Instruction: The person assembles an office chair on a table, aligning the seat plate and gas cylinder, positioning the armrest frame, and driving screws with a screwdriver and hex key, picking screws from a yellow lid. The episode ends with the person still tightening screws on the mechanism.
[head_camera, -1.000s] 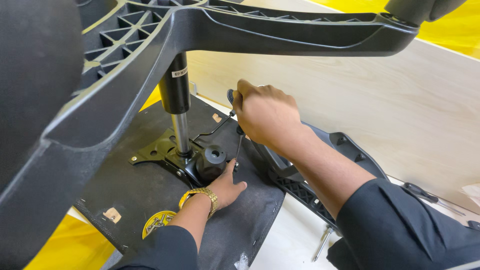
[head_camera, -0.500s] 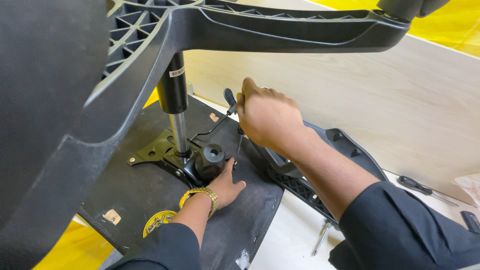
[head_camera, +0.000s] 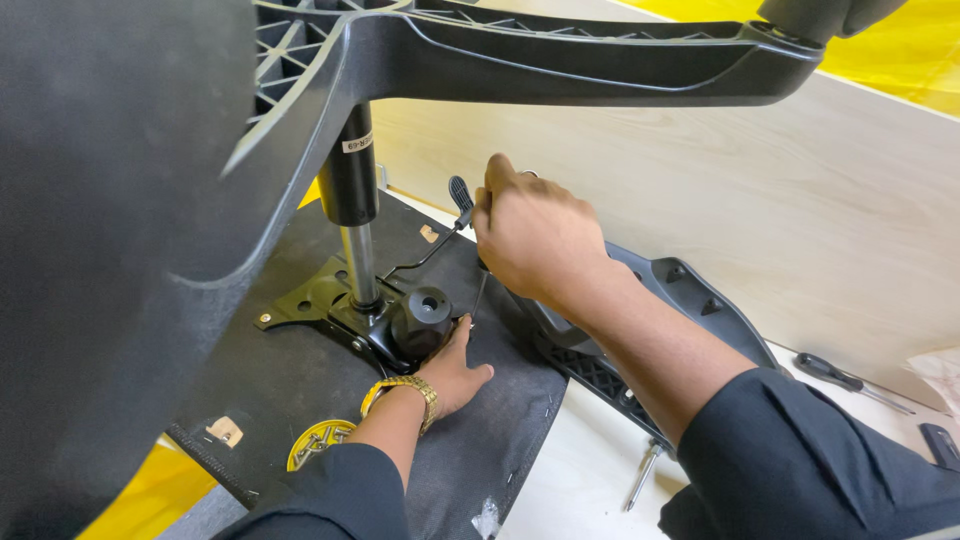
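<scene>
Two hands on the mechanism: our right hand clamps a screwdriver, shaft pointing straight down; left hand fingers spread flat, bracing the knob just left of the tip.

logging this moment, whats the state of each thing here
left hand: flat on the seat underside, touching the black knob
right hand: closed on a thin tool shaft
gas cylinder: upright in its mounting plate
screwdriver: lying untouched
</scene>
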